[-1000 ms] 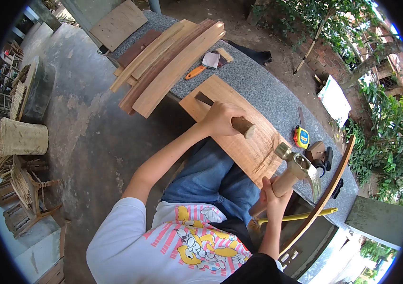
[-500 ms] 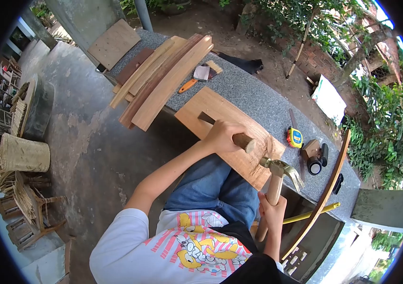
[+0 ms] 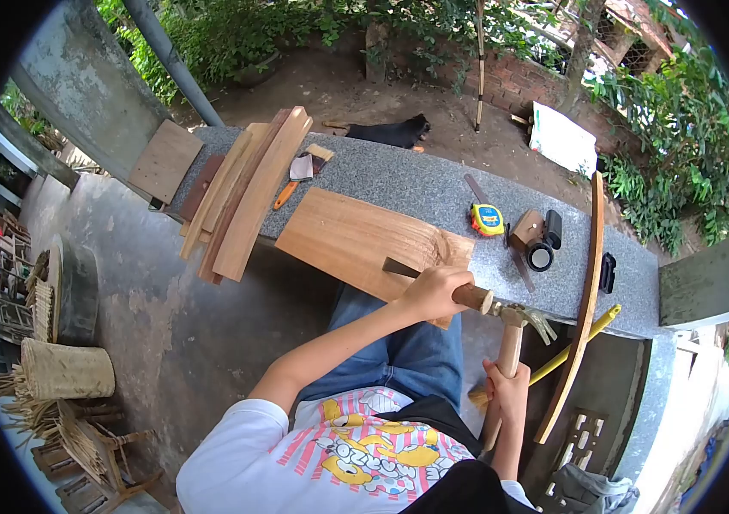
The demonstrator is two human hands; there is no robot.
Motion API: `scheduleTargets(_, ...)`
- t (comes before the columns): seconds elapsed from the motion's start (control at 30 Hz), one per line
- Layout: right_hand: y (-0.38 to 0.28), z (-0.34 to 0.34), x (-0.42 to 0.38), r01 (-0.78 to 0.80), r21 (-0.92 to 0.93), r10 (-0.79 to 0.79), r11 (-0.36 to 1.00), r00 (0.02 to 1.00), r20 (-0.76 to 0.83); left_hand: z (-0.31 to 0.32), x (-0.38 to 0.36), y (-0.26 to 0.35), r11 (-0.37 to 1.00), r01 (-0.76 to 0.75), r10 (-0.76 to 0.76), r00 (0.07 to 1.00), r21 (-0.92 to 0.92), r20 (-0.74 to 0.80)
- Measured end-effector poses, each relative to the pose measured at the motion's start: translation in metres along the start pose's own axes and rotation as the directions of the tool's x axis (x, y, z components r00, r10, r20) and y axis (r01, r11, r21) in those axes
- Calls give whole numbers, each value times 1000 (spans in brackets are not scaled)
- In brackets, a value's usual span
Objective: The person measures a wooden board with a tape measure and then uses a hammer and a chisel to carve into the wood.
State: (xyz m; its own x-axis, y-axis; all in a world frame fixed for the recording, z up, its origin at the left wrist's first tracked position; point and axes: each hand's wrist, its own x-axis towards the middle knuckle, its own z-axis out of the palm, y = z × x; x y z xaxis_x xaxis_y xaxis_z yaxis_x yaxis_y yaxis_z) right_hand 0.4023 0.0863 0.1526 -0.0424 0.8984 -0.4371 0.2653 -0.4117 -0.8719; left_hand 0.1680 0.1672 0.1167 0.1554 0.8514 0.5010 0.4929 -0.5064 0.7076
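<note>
A wide wooden board [image 3: 339, 231] lies across the near edge of the stone bench, its near side over my lap. My left hand [image 3: 437, 294] is closed round the wooden handle of a chisel [image 3: 474, 297]. The dark blade points left, over the near part of the board; whether its edge touches the wood cannot be made out. In my right hand [image 3: 508, 385] is a claw hammer [image 3: 510, 344], held upright by its handle. Its head is right at the butt of the chisel handle.
Wooden strips [image 3: 253, 206] are stacked on the bench's left, beside a brush [image 3: 300, 171]. A tape measure [image 3: 486, 219] and a small black-and-brown tool [image 3: 537, 240] lie farther right. A long curved strip [image 3: 590, 300] leans over the right end. A dog [image 3: 390, 131] lies beyond.
The view has swung, showing more of the yard. The chisel has shifted towards the board's near right part, and the hammer head is closer to its handle end. Both hands keep their hold.
</note>
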Motion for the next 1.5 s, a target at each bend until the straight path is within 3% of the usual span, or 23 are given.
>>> scheduleTargets(0.23, -18, -22, -4, 59, 87, -53, 994, 996, -72, -8, -1, -6, 991, -24, 18, 999, 133, 50)
scheduleTargets(0.33, -24, -24, -7, 283, 279, -258, 918, 958, -124, -17, -4, -6, 988, -42, 37, 999, 148, 37)
scheduleTargets(0.37, -21, -22, -4, 282, 281, -254, 917, 958, -130, -18, -6, -5, 986, -34, 31, 999, 160, 21)
scheduleTargets(0.43, -11, -13, 6, 474, 337, -459, 814, 879, -129, -21, -9, -3, 990, 26, -24, 1000, 136, -17)
scheduleTargets(0.5, -5, 1, 13, 471, 356, -457, 807, 880, -129, -20, -13, -1, 990, 86, -80, 995, 109, -57)
scheduleTargets(0.57, 5, 10, 23, 377, 69, -379, 923, 925, 15, -17, -16, -4, 982, 164, -151, 980, 96, -133)
scheduleTargets(0.63, 0, 21, 29, 518, -240, -516, 821, 853, 77, -18, -17, -11, 985, 138, -125, 984, 100, -125)
scheduleTargets(0.67, -7, 19, 23, 399, -260, -391, 879, 916, 86, -20, -20, -15, 988, 117, -105, 987, 104, -119)
scheduleTargets(0.77, -14, 17, 18, 493, -167, -497, 854, 867, 21, -30, -26, -26, 989, 120, -112, 989, 81, -99)
scheduleTargets(0.8, -11, 10, 16, 321, -174, -318, 931, 947, 48, -32, -26, -27, 989, 125, -117, 988, 80, -102)
scheduleTargets(0.83, -11, 4, 14, 311, -200, -310, 929, 950, 37, -33, -26, -27, 991, 119, -111, 987, 63, -116)
scheduleTargets(0.9, -21, -3, 3, 256, 24, -257, 966, 963, 80, -33, -26, -27, 993, 110, -104, 985, 40, -135)
scheduleTargets(0.93, -27, 5, 0, 373, 167, -384, 913, 923, 36, -33, -25, -27, 993, 115, -109, 981, 31, -160)
scheduleTargets(1.03, -14, 23, 13, 417, 110, -407, 902, 908, -103, -33, -23, -27, 991, 133, -130, 974, 4, -187)
scheduleTargets(1.1, -14, 31, 14, 227, -145, -237, 963, 970, -54, -34, -22, -28, 989, 147, -146, 969, -6, -201)
scheduleTargets(1.17, -6, 37, 26, 396, -318, -393, 861, 916, 76, -37, -24, -30, 992, 119, -109, 977, 47, -182)
scheduleTargets(1.2, -9, 37, 25, 368, -368, -364, 854, 928, 82, -41, -26, -33, 990, 128, -116, 974, 52, -194)
scheduleTargets(1.23, -9, 36, 22, 374, -370, -365, 850, 926, 97, -46, -30, -37, 987, 149, -139, 978, 57, -158)
scheduleTargets(1.3, -14, 32, 17, 419, -225, -435, 879, 900, -21, -54, -31, -42, 983, 174, -165, 978, 64, -131)
scheduleTargets(1.37, -48, 25, -2, 178, -202, -191, 963, 981, -46, -58, -31, -40, 992, 110, -99, 981, 57, -169)
scheduleTargets(1.43, -42, 23, 0, 352, -51, -354, 935, 934, -41, -58, -32, -46, 988, 148, -139, 977, 46, -160)
scheduleTargets(1.5, -33, 38, 8, 391, 23, -389, 920, 919, -64, -55, -30, -46, 983, 183, -176, 973, 34, -149)
